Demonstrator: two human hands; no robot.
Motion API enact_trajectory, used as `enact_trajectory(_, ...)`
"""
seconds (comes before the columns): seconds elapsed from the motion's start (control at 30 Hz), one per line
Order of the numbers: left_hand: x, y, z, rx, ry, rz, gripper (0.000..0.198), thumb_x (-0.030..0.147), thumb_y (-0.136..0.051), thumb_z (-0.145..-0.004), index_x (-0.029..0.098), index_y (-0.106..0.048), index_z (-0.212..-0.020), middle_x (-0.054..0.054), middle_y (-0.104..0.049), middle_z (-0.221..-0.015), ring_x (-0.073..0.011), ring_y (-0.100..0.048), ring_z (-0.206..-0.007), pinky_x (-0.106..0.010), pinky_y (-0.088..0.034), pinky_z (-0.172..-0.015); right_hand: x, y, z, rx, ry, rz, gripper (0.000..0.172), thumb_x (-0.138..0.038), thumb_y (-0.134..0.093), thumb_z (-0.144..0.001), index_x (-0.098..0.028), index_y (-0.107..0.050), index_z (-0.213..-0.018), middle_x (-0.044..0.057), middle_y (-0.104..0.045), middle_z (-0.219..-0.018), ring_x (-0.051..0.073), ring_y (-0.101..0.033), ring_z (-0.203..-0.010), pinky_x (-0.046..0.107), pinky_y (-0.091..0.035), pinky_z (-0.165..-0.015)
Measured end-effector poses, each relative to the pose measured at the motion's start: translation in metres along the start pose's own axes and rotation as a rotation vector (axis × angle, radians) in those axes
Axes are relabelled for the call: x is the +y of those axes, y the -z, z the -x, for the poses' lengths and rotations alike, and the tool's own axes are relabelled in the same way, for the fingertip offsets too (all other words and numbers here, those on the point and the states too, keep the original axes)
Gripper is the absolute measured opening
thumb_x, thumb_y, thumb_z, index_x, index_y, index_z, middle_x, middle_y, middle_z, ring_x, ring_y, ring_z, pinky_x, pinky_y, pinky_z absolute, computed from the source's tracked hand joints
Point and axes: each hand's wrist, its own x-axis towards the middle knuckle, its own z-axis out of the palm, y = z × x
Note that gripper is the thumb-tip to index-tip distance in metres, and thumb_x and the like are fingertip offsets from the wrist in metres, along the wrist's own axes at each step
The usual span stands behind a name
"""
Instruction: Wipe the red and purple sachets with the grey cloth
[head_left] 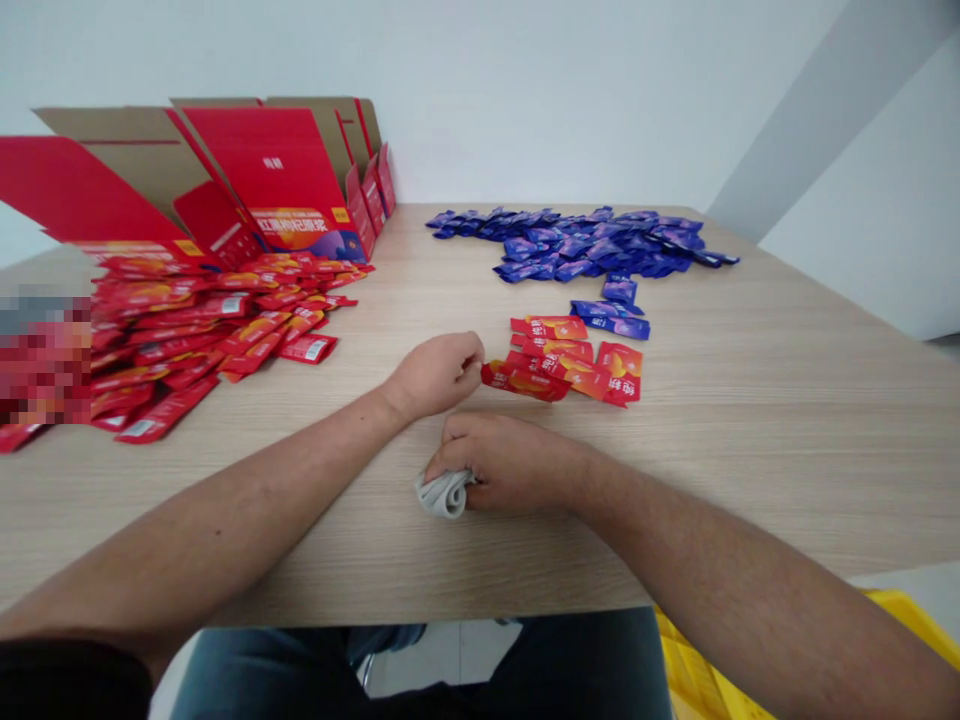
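My left hand (pixel 442 375) is closed, its fingertips pinching the left end of a red sachet (pixel 529 382). That sachet lies at the front of a small group of red and orange sachets (pixel 559 350) in the middle of the table. Nearer to me, my right hand (pixel 506 460) grips a rolled-up, pale grey cloth (pixel 446 495) just above or on the tabletop; I cannot tell which. Two blue sachets (pixel 611 320) lie right behind the red group.
A large heap of red sachets (pixel 202 330) covers the left side, with open red cardboard boxes (pixel 262 165) behind it. Many purple-blue sachets (pixel 600 240) are spread at the back of the wooden table (pixel 750 430). A yellow crate (pixel 694 665) stands below the right front edge.
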Motion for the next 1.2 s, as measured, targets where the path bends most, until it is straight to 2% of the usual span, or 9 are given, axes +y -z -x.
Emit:
enact_trajectory(0.17,-0.009,0.019,0.024,-0.049,0.418,0.587,0.009,0.023,-0.051,-0.094,0.019,-0.059,-0.091,0.002,-0.059,-0.065,-0.0119,-0.055,-0.053,-0.025,-0.045,-0.052,-0.001,-0.001,0.001,-0.008,0.005,-0.01,0.026,-0.014,-0.073,-0.084,-0.021,-0.079,-0.109,0.005,-0.067,-0.098,0.016,-0.062,-0.086,0.028,-0.049,-0.079)
enact_trajectory(0.33,-0.017,0.029,0.044,-0.067,0.53,0.819,0.011,0.022,-0.053,-0.095,0.018,-0.061,-0.089,0.004,-0.052,-0.058,-0.0086,-0.046,-0.048,-0.02,-0.036,-0.046,-0.008,0.004,0.003,-0.06,0.053,-0.187,0.028,-0.006,-0.074,-0.081,-0.02,-0.078,-0.105,0.002,-0.07,-0.095,0.014,-0.063,-0.085,0.025,-0.05,-0.08)
enact_trajectory(0.43,-0.022,0.023,0.049,-0.116,0.583,0.854,0.013,0.021,-0.054,-0.094,0.017,-0.065,-0.09,0.004,-0.052,-0.058,-0.0076,-0.043,-0.047,-0.02,-0.033,-0.045,-0.014,0.012,0.005,-0.091,0.107,-0.277,0.022,-0.01,-0.074,-0.084,-0.021,-0.077,-0.104,0.001,-0.073,-0.095,0.014,-0.064,-0.089,0.026,-0.051,-0.083)
enact_trajectory(0.5,-0.024,0.016,0.05,-0.139,0.591,0.86,0.016,0.021,-0.055,-0.094,0.016,-0.069,-0.095,0.004,-0.051,-0.058,-0.0073,-0.041,-0.046,-0.019,-0.031,-0.045,-0.016,0.017,0.006,-0.043,0.132,-0.291,0.02,-0.015,-0.073,-0.087,-0.022,-0.076,-0.106,0.002,-0.074,-0.096,0.015,-0.064,-0.091,0.029,-0.051,-0.085)
enact_trajectory(0.67,-0.026,0.006,0.049,-0.145,0.53,0.832,0.021,0.025,-0.065,-0.086,0.016,-0.076,-0.101,0.001,-0.063,-0.066,-0.0089,-0.048,-0.051,-0.021,-0.036,-0.048,-0.002,0.016,0.007,0.372,0.007,-0.029,0.028,-0.02,-0.069,-0.091,-0.021,-0.074,-0.118,0.007,-0.07,-0.102,0.019,-0.063,-0.094,0.034,-0.051,-0.086)
enact_trajectory(0.73,-0.026,0.007,0.049,-0.171,0.536,0.822,0.023,0.024,-0.066,-0.083,0.017,-0.077,-0.102,0.0,-0.069,-0.072,-0.0102,-0.053,-0.054,-0.022,-0.04,-0.05,0.009,0.01,0.006,0.442,-0.066,0.155,0.031,-0.019,-0.069,-0.089,-0.021,-0.074,-0.119,0.008,-0.067,-0.102,0.021,-0.062,-0.094,0.035,-0.051,-0.083)
enact_trajectory(0.9,-0.022,0.02,0.049,-0.317,0.524,0.606,0.015,0.023,-0.068,-0.079,0.021,-0.081,-0.084,0.002,-0.065,-0.058,-0.0115,-0.05,-0.049,-0.024,-0.036,-0.048,0.025,-0.004,0.002,0.369,-0.078,0.309,0.032,-0.017,-0.069,-0.088,-0.021,-0.075,-0.119,0.008,-0.064,-0.098,0.021,-0.06,-0.089,0.033,-0.05,-0.078)
enact_trajectory(1.03,-0.019,0.022,0.05,-0.309,0.564,0.468,0.014,0.028,-0.07,-0.079,0.02,-0.076,-0.068,0.001,-0.058,-0.049,-0.0126,-0.048,-0.044,-0.027,-0.033,-0.047,0.025,-0.005,0.001,0.372,-0.044,0.327,0.028,-0.02,-0.069,-0.09,-0.02,-0.075,-0.118,0.008,-0.064,-0.097,0.02,-0.059,-0.087,0.032,-0.05,-0.075)
enact_trajectory(1.2,-0.019,0.013,0.05,-0.272,0.574,0.558,0.02,0.028,-0.066,-0.085,0.019,-0.071,-0.068,0.0,-0.063,-0.055,-0.0118,-0.054,-0.047,-0.025,-0.037,-0.047,0.028,-0.008,-0.001,0.403,-0.042,0.318,0.028,-0.021,-0.069,-0.091,-0.019,-0.075,-0.118,0.009,-0.064,-0.098,0.02,-0.059,-0.087,0.033,-0.051,-0.077)
